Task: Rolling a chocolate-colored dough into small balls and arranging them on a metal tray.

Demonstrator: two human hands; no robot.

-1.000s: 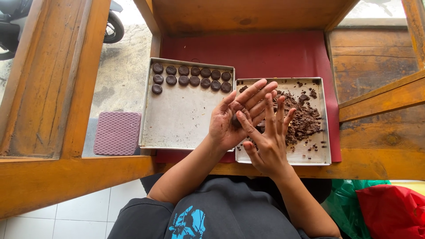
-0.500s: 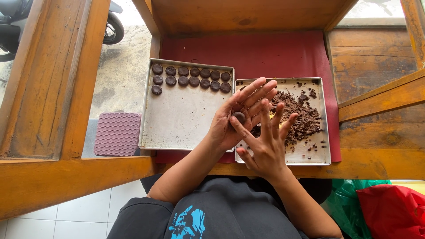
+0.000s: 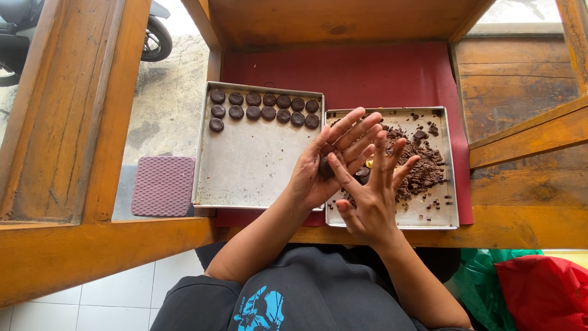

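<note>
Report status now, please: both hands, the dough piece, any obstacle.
Left hand open flat, dark dough ball on its palm. Right hand fingers spread, touching the ball. Both above the tray of crumbled dough. Nothing blocking.

1. The left hand [image 3: 324, 165] is held palm up, fingers spread and pointing up and to the right.
2. The right hand [image 3: 367, 196] lies across it, back toward the camera, fingers splayed upward.
3. The two palms meet, the right partly over the left.
4. Both forearms are bare and angle inward from the body.
</note>
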